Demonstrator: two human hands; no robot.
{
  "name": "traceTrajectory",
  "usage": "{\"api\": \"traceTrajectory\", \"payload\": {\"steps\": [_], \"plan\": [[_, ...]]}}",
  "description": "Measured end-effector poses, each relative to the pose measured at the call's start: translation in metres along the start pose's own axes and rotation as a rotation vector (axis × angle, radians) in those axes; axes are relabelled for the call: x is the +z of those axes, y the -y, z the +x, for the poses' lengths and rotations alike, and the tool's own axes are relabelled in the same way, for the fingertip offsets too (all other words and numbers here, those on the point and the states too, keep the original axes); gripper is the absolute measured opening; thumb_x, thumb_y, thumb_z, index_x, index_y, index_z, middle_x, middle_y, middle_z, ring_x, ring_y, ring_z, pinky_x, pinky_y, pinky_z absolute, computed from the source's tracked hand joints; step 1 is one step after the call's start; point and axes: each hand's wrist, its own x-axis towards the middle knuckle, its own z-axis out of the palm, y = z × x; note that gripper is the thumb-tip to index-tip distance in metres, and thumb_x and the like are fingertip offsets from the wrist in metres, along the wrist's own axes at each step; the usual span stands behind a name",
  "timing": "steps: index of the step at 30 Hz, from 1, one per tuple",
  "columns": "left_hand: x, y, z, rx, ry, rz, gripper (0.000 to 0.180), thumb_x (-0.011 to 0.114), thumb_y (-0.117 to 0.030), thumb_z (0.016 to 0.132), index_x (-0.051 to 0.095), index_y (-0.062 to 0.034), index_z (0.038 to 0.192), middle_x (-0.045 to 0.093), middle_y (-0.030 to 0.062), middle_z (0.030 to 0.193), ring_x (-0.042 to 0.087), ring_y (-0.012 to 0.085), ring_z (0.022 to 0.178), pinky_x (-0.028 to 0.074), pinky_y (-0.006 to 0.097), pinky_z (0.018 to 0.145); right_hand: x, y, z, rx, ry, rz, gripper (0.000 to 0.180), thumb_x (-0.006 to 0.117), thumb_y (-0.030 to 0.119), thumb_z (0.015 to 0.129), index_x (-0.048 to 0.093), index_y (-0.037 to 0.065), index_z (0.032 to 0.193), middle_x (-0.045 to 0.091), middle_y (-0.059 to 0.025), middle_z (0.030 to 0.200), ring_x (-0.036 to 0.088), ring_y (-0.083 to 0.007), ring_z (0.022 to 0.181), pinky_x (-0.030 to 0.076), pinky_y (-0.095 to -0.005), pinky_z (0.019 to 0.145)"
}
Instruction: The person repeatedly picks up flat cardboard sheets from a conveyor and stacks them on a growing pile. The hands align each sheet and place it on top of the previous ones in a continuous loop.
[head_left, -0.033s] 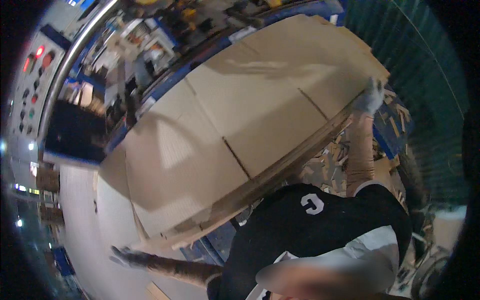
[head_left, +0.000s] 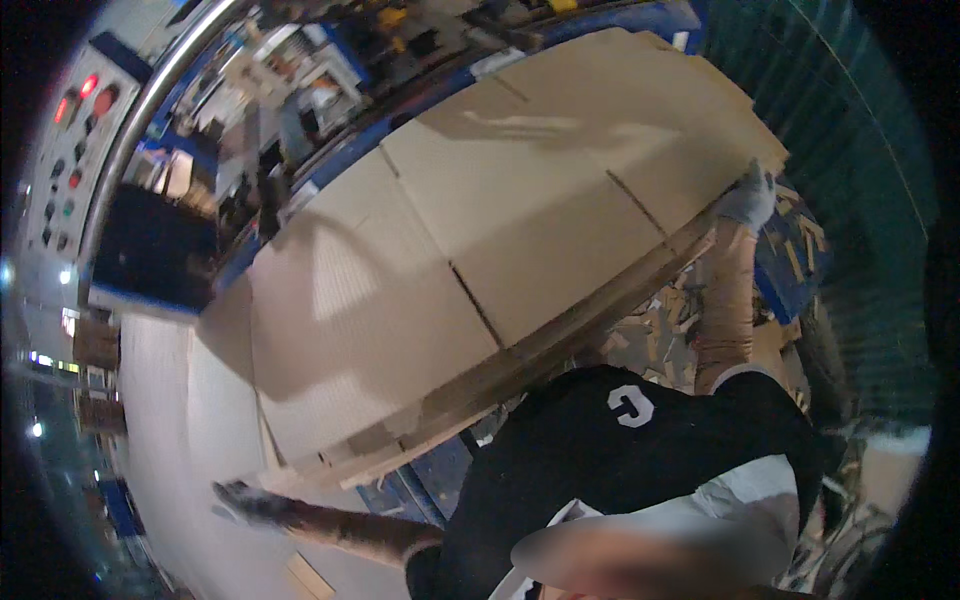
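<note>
A stack of flat brown cardboard sheets (head_left: 420,250) with dark slots and crease lines slants across the view in front of me. My right hand (head_left: 748,203), in a grey glove, lies against the near right corner of the stack, its fingers stretched along the edge. At the other end, my left hand (head_left: 250,506), gloved too, is stretched out beside the near left corner with its fingers apart. Whether the left palm touches the cardboard, I cannot tell. Parts of the sheets lie in shadow.
Beyond the stack runs a blue machine frame (head_left: 640,18). A control panel (head_left: 75,150) with lit red lamps and a metal rail (head_left: 135,120) stand at the left. Cardboard scraps (head_left: 640,340) litter the floor. A green corrugated sheet wall (head_left: 850,150) rises at the right.
The view has tilted slightly. Both hands stay at the two ends of the cardboard stack, with the left one a little farther left in the picture.
</note>
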Motion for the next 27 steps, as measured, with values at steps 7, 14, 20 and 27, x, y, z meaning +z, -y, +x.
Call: {"api": "traceTrajectory", "payload": {"steps": [7,14,20,27], "plan": [[-0.015,0.062,0.082,-0.392,0.458,-0.086,0.04,0.055,-0.022,0.091,0.053,0.0031,0.122,0.053,0.0159,0.124,0.049,0.0277,0.116,0.042,0.042,0.098,-0.015,0.058,0.04,0.442,0.393,1.53,0.035,0.062,0.012,0.084,0.059,0.002,0.118,0.063,-0.0096,0.109,0.06,-0.0233,0.1,0.045,-0.0332,0.091],[-0.03,-0.026,-0.033,-0.22,0.552,0.052,0.038,0.06,-0.016,0.086,0.057,0.0047,0.117,0.057,0.0136,0.119,0.054,0.0249,0.107,0.043,0.039,0.095,-0.187,0.143,-0.011,-0.252,0.348,0.501,0.034,0.056,0.012,0.088,0.058,0.005,0.121,0.061,-0.0126,0.118,0.06,-0.0243,0.104,0.045,-0.0337,0.093],[0.016,-0.069,-0.176,0.234,1.241,0.552,0.05,0.064,0.001,0.078,0.054,-0.0011,0.127,0.049,0.0203,0.136,0.045,0.0353,0.127,0.035,0.043,0.106,-0.174,0.15,-0.094,-1.416,0.958,0.158,0.041,0.06,0.009,0.075,0.061,0.015,0.115,0.057,-0.0082,0.126,0.051,-0.0307,0.12,0.041,-0.0418,0.102],[0.072,-0.078,-0.213,0.81,1.753,0.672,0.059,0.053,0.001,0.075,0.051,-0.0158,0.131,0.045,0.0184,0.138,0.042,0.0384,0.128,0.029,0.055,0.107,-0.122,0.145,-0.094,-1.559,1.074,0.286,0.041,0.057,0.024,0.08,0.058,0.016,0.12,0.051,-0.0084,0.133,0.045,-0.0303,0.126,0.035,-0.0472,0.106]]}}
